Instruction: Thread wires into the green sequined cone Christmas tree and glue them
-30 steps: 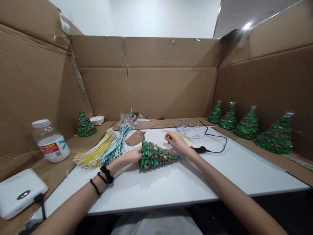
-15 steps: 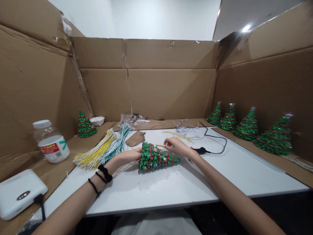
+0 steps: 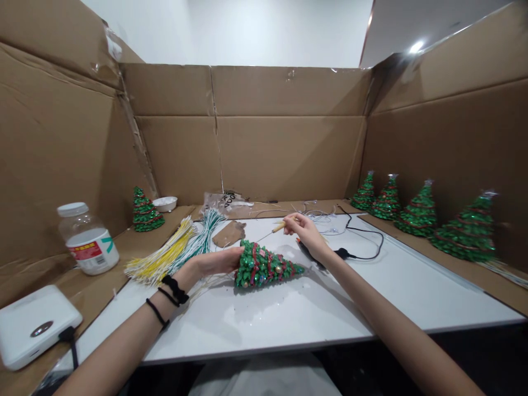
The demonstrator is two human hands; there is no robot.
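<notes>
A green sequined tree (image 3: pixel 264 267) with red trim lies on its side on the white table (image 3: pixel 313 313), tip pointing right. My left hand (image 3: pixel 214 261) is closed on its wide base. My right hand (image 3: pixel 303 228) is lifted above and behind the tree's tip, pinching a thin tool with a wooden handle (image 3: pixel 277 226) whose metal point slants down towards the tree.
Bundles of yellow and green-white wires (image 3: pixel 173 250) lie left of the tree. A black corded tool (image 3: pixel 342 253) rests behind my right wrist. Several finished trees (image 3: pixel 416 212) line the right cardboard ledge, one tree (image 3: pixel 145 210) stands at left by a white jar (image 3: pixel 87 237) and white device (image 3: pixel 33 324).
My right hand has risen from the tree's tip and moved back, now holding the wooden-handled tool up in the air. The left hand and tree have barely shifted.
</notes>
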